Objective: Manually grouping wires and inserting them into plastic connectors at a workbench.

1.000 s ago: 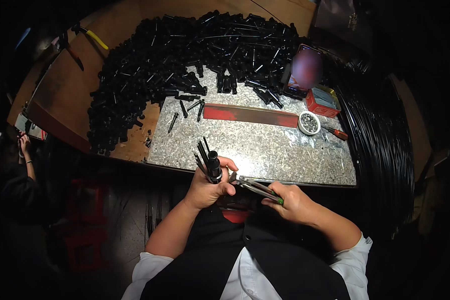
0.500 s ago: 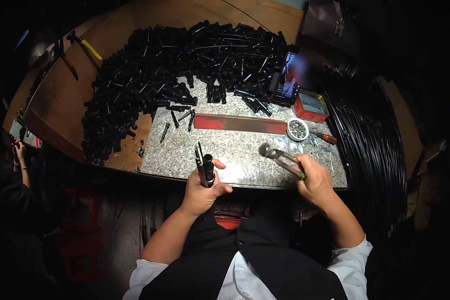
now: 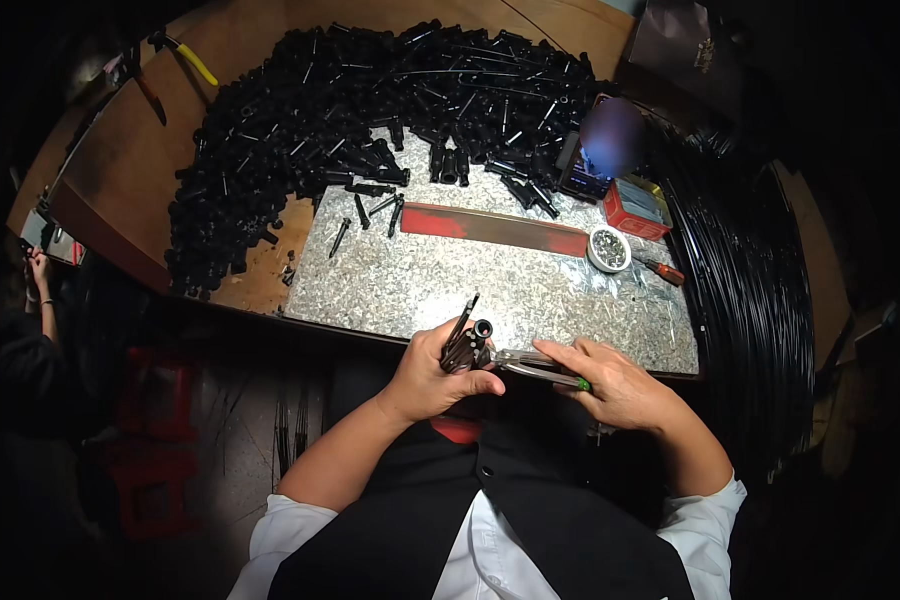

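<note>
My left hand is closed around a black tubular part, its round open end facing up, along with several thin black rods. In my right hand is a pair of metal pliers with a green spot at the handle end. The jaws of the pliers meet the side of the black part; what exactly they grip there is too small to make out. Both hands are close together over the near edge of the speckled stone slab.
A large heap of black tubular parts lies behind the slab. On the slab are a red-brown bar, a white cup of small metal pieces, a screwdriver, a red box and a phone. Long black rods stand bundled at right.
My right hand has brought the pliers left to the black part. My left hand has moved slightly right, and the part is turned. The view has shifted a little.
</note>
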`<state>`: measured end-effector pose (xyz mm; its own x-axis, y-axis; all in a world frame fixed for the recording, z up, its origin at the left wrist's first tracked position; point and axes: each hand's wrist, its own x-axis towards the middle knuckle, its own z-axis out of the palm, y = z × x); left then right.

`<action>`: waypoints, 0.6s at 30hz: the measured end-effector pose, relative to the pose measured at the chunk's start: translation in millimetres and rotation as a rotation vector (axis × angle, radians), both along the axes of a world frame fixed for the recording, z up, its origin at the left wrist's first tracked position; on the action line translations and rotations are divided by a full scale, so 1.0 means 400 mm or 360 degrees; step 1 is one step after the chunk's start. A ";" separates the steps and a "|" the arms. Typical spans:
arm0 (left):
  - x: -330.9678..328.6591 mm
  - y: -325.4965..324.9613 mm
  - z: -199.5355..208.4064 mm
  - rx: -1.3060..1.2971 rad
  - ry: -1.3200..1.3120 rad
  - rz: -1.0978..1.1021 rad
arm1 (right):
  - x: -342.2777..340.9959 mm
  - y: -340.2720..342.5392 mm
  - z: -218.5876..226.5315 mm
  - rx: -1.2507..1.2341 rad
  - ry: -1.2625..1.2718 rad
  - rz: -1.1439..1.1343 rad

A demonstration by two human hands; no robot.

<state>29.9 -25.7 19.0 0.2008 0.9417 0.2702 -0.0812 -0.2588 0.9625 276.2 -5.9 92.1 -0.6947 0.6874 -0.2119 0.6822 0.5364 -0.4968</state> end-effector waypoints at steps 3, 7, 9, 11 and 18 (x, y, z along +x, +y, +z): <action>0.001 -0.001 0.010 -0.0097 0.0020 -0.0045 | 0.000 0.000 -0.005 -0.0013 -0.0046 -0.0013; -0.005 0.000 -0.005 -0.0049 0.0129 -0.0051 | -0.004 -0.003 -0.008 -0.0001 -0.0057 0.0028; -0.009 -0.002 -0.013 -0.0062 0.0108 -0.0043 | -0.009 -0.002 -0.011 0.0003 -0.0037 0.0041; -0.007 0.001 -0.014 -0.0068 0.0081 -0.0050 | -0.008 -0.003 -0.015 -0.0033 0.0012 0.0027; -0.003 0.000 -0.007 -0.0109 0.0030 -0.0079 | -0.008 -0.005 -0.012 -0.0039 -0.0023 -0.0022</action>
<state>28.6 -25.8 16.3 0.2519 0.9466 0.2010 -0.0741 -0.1882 0.9793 273.2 -8.0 87.2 -0.6819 0.6914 -0.2387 0.6968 0.5147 -0.4996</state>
